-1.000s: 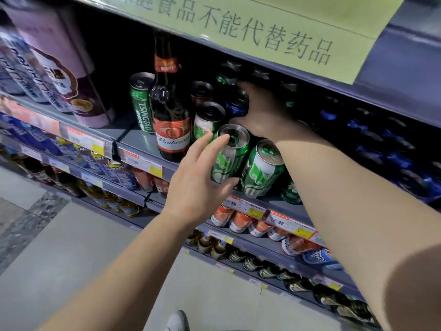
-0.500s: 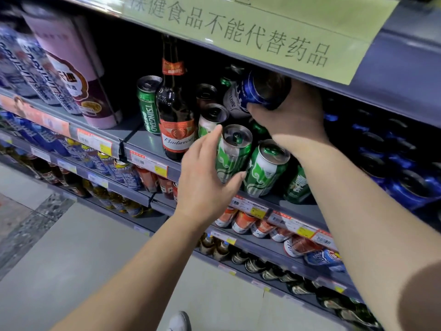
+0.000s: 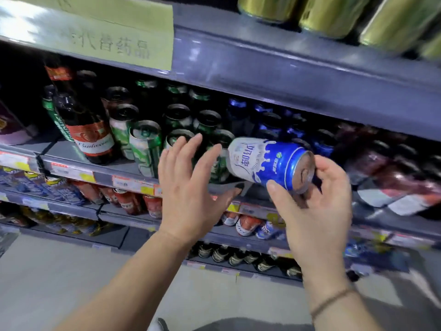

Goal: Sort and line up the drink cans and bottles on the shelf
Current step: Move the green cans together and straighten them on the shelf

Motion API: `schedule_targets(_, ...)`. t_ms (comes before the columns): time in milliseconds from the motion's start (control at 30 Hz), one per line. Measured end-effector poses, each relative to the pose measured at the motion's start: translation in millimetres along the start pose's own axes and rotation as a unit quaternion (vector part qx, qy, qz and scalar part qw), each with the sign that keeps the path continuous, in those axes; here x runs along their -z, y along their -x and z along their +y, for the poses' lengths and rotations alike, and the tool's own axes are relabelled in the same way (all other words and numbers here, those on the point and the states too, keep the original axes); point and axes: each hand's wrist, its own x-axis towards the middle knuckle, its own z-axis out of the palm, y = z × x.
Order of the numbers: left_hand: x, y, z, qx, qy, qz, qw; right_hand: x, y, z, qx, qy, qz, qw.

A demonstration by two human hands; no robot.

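My right hand [image 3: 315, 201] holds a blue-and-white drink can [image 3: 265, 161] on its side in front of the shelf [image 3: 119, 168], its base facing me. My left hand [image 3: 188, 185] is open just left of the can, fingers spread, holding nothing. Behind it stand several green cans [image 3: 145, 144] in rows. A brown Budweiser bottle [image 3: 83, 118] stands at the left with a green Tsingtao can [image 3: 51, 111] behind it. Dark blue cans [image 3: 269, 120] fill the back of the shelf to the right.
The upper shelf edge [image 3: 286, 75] hangs low over the cans and carries a green paper sign [image 3: 114, 37]; gold cans [image 3: 334, 15] sit above. Dark red packs [image 3: 393, 177] lie at the right. Lower shelves hold orange cans [image 3: 128, 201] and bottles [image 3: 229, 254].
My right hand pulled the blue-and-white can out from under the upper shelf and lowered it to the shelf front. My left hand let go of the green can and opened. The view shifted right.
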Motion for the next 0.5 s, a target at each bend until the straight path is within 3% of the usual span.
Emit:
schedule_targets(100,-20.8,3.8,30.1,-0.016,0.052,-0.034,0.998,53.7,-6.1,7.5,-0.033,0.067,0.057,0.996)
schedule_targets(233,-47.5,7.1,59.0,0.036,0.088,-0.190,0.977,96.9,-36.2,30.0,-0.042,0.275,0.097,0.956)
schedule_targets(367,-72.3,3.2,71.6,0.113,0.058,-0.358,0.925,97.2,-78.9,41.8,-0.075,0.317,0.059,0.943)
schedule_targets(500,-84.1,-1.7,74.8,0.154,0.060,-0.388,0.907,84.8,-108.6,62.4,-0.079,0.325,-0.016,0.942)
